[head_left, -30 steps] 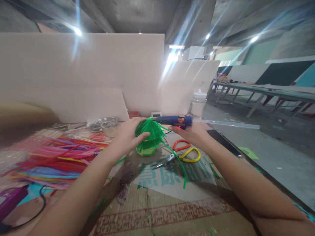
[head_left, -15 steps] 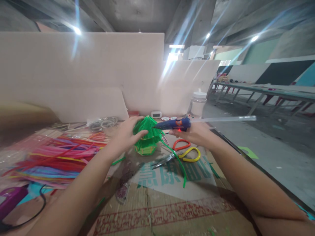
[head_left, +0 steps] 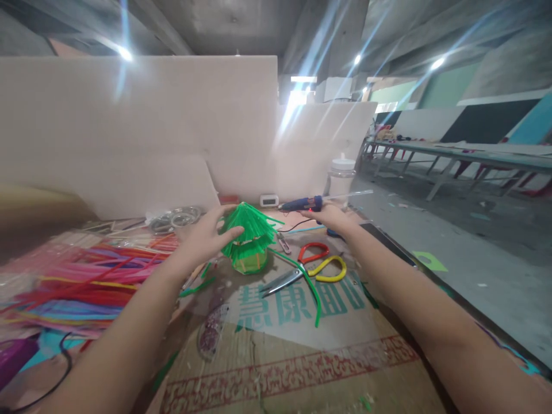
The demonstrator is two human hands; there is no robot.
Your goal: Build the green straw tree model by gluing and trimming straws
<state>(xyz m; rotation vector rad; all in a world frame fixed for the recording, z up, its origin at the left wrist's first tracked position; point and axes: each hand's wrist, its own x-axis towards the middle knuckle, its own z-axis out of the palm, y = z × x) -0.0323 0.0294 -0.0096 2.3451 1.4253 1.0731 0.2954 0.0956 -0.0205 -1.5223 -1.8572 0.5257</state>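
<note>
My left hand (head_left: 211, 233) is closed around the left side of a small green hut-like craft piece (head_left: 248, 227). Its cone-shaped roof is covered in green pipe-cleaner strips, some of which stick out at the right. In my right hand (head_left: 332, 215) is a blue hot glue gun (head_left: 304, 204), its tip pointing left, apart from the roof, and a clear glue stick (head_left: 349, 195) jutting from its back. Scissors (head_left: 302, 269) with one red and one yellow handle lie open below. A loose green pipe cleaner (head_left: 311, 287) crosses their blades.
Bundled colored pipe cleaners (head_left: 99, 282) cover the left of the table. A purple tool (head_left: 17, 359) with a black cord lies at the lower left. Toward the back stand a small white digital timer (head_left: 269, 200) and a lidded clear jar (head_left: 342, 178), before white boards (head_left: 172, 115).
My right hand has drawn the glue gun away from the green roof toward the back of the table. My left hand still holds the craft piece. The view has shifted slightly.
</note>
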